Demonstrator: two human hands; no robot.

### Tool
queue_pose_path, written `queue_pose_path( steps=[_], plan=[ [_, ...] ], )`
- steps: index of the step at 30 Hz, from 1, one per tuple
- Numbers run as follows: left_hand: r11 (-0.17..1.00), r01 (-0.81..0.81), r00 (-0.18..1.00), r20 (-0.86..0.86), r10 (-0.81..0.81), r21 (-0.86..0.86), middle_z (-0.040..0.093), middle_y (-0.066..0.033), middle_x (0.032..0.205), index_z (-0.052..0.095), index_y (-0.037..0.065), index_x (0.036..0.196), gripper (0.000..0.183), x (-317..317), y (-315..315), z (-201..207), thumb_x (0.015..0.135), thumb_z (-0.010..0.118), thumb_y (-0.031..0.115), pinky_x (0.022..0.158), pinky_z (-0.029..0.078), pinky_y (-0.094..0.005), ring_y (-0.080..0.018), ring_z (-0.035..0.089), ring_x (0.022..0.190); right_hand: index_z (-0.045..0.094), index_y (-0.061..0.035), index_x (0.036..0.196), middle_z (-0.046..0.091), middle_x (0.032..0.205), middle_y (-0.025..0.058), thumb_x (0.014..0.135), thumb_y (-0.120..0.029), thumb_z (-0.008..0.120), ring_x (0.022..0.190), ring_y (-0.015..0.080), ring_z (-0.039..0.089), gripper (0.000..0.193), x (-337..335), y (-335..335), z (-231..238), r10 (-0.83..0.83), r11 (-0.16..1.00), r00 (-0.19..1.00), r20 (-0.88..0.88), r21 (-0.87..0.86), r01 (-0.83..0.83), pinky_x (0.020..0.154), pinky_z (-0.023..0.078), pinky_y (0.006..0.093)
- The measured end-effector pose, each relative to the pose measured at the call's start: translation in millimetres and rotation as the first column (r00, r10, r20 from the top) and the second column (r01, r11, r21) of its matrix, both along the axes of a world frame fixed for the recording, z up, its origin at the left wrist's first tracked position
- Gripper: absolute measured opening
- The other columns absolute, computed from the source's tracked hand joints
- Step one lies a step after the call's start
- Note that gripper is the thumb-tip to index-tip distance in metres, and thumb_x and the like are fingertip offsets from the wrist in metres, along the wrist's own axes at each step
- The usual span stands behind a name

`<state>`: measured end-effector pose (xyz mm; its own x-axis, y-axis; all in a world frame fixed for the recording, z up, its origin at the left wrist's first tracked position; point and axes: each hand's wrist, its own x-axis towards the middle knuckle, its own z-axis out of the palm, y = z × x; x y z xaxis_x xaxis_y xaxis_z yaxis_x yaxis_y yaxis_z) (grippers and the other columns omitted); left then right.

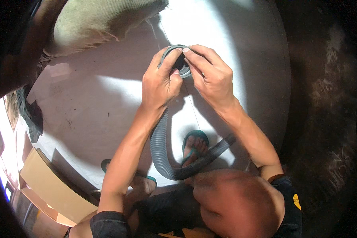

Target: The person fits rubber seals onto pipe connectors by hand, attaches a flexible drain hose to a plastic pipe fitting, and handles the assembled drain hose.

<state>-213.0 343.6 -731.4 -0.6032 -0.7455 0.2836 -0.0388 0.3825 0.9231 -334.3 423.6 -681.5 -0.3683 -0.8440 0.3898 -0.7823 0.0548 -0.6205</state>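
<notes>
My left hand (pixel 158 88) and my right hand (pixel 215 77) meet at the upper middle of the view. Between them they pinch a grey ring-shaped fitting (pixel 185 71) with a dark opening, its rim arching over the top. Both sets of fingers are closed on that rim, the left thumb bent inward below it. A dark grey corrugated hose (pixel 159 146) comes out from behind my left wrist. It hangs in a loop and curves up to a free end near my right forearm. My left hand hides whether hose and fitting are joined.
Pale floor panels (pixel 83 95) with a seam lie below. A light fabric sack (pixel 103 20) sits far left, with black cloth (pixel 31 117) nearer. A cardboard box (pixel 53 186) stands at the near left. My sandalled foot (pixel 195 146) is beneath the hose; a dark stained surface (pixel 325 99) borders the right.
</notes>
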Motion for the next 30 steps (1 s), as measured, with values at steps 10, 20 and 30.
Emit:
queue_pose_path(
  steps=[10,20,30],
  plan=[
    [0.994,0.106,0.994,0.026,-0.107,0.013,0.059,-0.0202,0.121,0.058,0.01,0.126,0.044,11,-2,-4,0.083,0.052,0.012,0.085,0.054,-0.0413,-0.0351,0.063,0.104,0.062,0.0069,0.104,0.058,0.1,0.0168,0.08,-0.011,0.067,0.076,0.029,0.066,0.03,-10,3,7,0.215,0.973,0.951,-0.224,0.127,-0.19,0.066,0.057,0.0345],
    [0.99,0.089,0.994,0.047,-0.094,0.111,0.059,-0.0204,0.118,0.053,0.008,0.123,0.041,12,-5,8,0.082,0.051,0.01,0.093,0.05,-0.042,-0.0354,0.061,0.107,0.063,0.003,0.11,0.059,0.1,0.0145,0.079,-0.005,0.066,0.079,0.0258,0.066,0.031,-4,4,10,0.161,0.983,0.969,-0.186,0.124,-0.139,0.067,0.058,0.0332],
    [0.994,0.103,0.994,0.036,-0.101,-0.043,0.058,-0.0221,0.12,0.049,0.011,0.123,0.043,2,4,-12,0.081,0.054,0.013,0.093,0.049,-0.0463,-0.0414,0.059,0.107,0.069,0.0024,0.096,0.062,0.094,0.0147,0.075,-0.001,0.064,0.073,0.026,0.066,0.023,-12,7,16,0.02,0.964,1.0,0.006,0.267,-0.021,0.062,0.055,0.0336]
  ],
)
